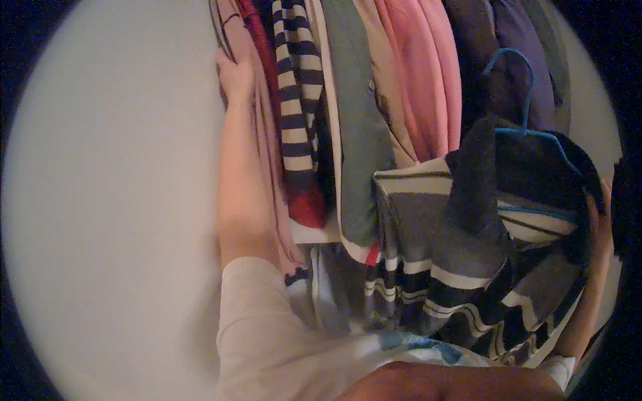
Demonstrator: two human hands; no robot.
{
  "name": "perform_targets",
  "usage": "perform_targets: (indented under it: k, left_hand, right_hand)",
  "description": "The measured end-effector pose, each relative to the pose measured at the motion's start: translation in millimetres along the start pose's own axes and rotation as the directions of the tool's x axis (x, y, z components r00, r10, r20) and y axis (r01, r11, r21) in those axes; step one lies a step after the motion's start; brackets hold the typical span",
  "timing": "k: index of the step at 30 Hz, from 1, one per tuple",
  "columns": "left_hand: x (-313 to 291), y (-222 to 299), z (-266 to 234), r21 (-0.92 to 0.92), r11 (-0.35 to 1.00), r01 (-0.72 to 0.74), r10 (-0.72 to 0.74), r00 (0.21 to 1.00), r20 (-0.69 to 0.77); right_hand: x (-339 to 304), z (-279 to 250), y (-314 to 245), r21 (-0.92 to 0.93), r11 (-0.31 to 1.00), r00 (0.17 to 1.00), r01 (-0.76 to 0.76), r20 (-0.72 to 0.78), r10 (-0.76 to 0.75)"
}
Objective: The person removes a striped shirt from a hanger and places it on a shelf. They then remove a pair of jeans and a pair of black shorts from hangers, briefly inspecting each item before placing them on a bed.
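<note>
My left hand reaches up at the far left, closed on the edge of a pale pink garment close to the wall. A thin dark strip, perhaps part of a hanger, runs down to its fingers. At the right, a grey, black and cream striped sweater hangs on a blue hanger, tilted, its hook standing free in front of the other clothes. My right hand grips this sweater at its right shoulder; the fingertips are partly hidden by the dark cloth.
A row of clothes hangs behind: a navy and cream striped garment, a grey-green one, a pink one and dark ones on the right. A plain pale wall borders the row on the left.
</note>
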State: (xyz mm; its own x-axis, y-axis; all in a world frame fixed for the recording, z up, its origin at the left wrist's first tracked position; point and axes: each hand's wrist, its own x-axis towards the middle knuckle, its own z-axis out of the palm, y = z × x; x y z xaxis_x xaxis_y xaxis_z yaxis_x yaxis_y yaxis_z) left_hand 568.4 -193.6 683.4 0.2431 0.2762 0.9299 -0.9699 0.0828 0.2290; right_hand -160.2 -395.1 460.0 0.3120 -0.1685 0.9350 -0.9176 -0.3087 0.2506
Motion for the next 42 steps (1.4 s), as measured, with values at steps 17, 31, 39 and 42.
perform_targets:
  k: [17,31,39,42]
  left_hand:
    - [-51.2,47.6,104.0,-0.421,0.905,0.066,0.088,0.938,0.336]
    - [-57.9,142.0,113.3,-0.266,0.953,0.146,-0.045,0.934,0.354]
    - [-60.7,124.6,127.6,-0.368,0.91,-0.19,0.224,0.973,0.05]
    - [-44.9,105.2,116.6,-0.729,0.679,0.093,0.089,0.974,0.208]
  right_hand:
    - [-38.4,-46.9,66.5,0.105,0.966,0.97,-0.235,0.094,0.226]
    - [-32.9,-83.2,-16.9,0.287,0.85,0.897,-0.441,0.113,0.428]
    - [-4.9,-40.2,88.1,0.249,0.95,0.982,-0.188,0.033,0.185]
    - [5.6,-48.2,82.8,0.265,0.907,0.945,-0.328,0.108,0.31]
